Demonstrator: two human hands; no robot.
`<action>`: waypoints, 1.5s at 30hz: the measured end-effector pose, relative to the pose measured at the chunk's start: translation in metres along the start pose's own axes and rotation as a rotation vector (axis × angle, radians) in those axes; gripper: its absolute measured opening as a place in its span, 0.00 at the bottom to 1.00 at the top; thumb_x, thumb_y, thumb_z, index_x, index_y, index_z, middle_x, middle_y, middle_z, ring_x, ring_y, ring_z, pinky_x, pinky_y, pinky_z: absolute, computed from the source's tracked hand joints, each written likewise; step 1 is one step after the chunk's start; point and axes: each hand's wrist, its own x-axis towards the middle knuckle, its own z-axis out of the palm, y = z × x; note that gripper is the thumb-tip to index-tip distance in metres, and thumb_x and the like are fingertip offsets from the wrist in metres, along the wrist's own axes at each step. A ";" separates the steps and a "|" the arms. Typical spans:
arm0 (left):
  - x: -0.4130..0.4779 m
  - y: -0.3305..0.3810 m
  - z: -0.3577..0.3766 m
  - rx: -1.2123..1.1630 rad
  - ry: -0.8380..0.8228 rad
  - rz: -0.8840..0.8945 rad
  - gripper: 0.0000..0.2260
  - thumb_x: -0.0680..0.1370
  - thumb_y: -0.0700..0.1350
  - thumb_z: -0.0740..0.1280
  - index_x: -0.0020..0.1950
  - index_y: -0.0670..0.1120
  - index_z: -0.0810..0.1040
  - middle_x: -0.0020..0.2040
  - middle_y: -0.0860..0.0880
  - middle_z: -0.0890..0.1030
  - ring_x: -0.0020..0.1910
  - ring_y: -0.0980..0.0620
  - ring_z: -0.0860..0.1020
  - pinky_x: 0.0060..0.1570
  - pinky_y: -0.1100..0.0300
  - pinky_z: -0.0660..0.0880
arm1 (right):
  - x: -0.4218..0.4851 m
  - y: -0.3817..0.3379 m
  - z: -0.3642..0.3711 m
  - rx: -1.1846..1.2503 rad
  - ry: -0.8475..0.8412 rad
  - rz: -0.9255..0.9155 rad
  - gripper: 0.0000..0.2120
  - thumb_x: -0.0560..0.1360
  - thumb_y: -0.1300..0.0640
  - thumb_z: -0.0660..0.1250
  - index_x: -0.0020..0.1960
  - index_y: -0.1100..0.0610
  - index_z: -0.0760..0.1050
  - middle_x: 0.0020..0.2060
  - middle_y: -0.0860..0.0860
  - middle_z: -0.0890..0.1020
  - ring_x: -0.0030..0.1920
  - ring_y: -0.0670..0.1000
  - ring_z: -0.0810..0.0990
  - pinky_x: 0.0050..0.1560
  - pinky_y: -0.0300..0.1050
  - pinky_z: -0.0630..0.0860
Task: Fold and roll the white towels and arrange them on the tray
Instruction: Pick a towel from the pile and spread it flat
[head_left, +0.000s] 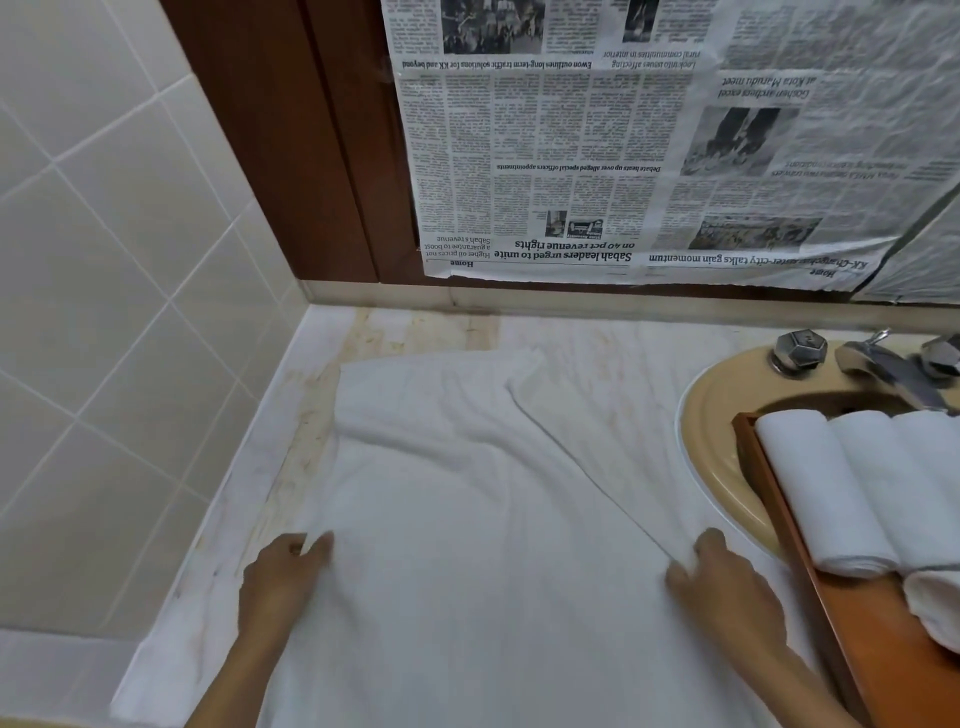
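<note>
My 2 forearms come into view bare, with nothing worn on them. My left hand and right hand are bare too, both slightly blurred, so I cannot make out nails or fine marks.

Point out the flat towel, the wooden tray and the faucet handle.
flat towel (467, 519), head view, its smooth middle.
wooden tray (781, 499), head view, its left rim.
faucet handle (799, 349), head view, its hexagonal top.

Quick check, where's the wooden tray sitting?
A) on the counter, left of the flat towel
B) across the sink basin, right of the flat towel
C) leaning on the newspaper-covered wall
B: the wooden tray, carrying rolled towels, lies over the sink, right of the flat towel.
</note>
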 end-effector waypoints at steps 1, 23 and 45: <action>0.007 0.010 0.000 -0.006 -0.011 0.007 0.20 0.78 0.57 0.66 0.63 0.44 0.77 0.61 0.44 0.79 0.61 0.41 0.75 0.51 0.56 0.66 | 0.007 -0.008 -0.002 -0.004 0.036 -0.027 0.09 0.75 0.50 0.59 0.46 0.54 0.62 0.40 0.50 0.75 0.40 0.56 0.76 0.36 0.48 0.69; 0.073 0.096 0.078 0.229 0.185 0.637 0.27 0.77 0.60 0.54 0.70 0.48 0.73 0.75 0.48 0.67 0.73 0.46 0.65 0.64 0.42 0.68 | 0.065 -0.089 0.061 -0.058 0.228 -0.770 0.28 0.81 0.41 0.52 0.69 0.60 0.72 0.70 0.55 0.73 0.70 0.53 0.68 0.67 0.46 0.63; 0.107 0.116 0.097 0.506 0.140 0.610 0.28 0.79 0.63 0.45 0.78 0.58 0.60 0.81 0.49 0.52 0.79 0.48 0.50 0.71 0.46 0.57 | 0.170 -0.126 0.025 -0.187 0.072 -0.345 0.33 0.77 0.33 0.37 0.80 0.43 0.40 0.80 0.49 0.39 0.79 0.54 0.36 0.77 0.56 0.41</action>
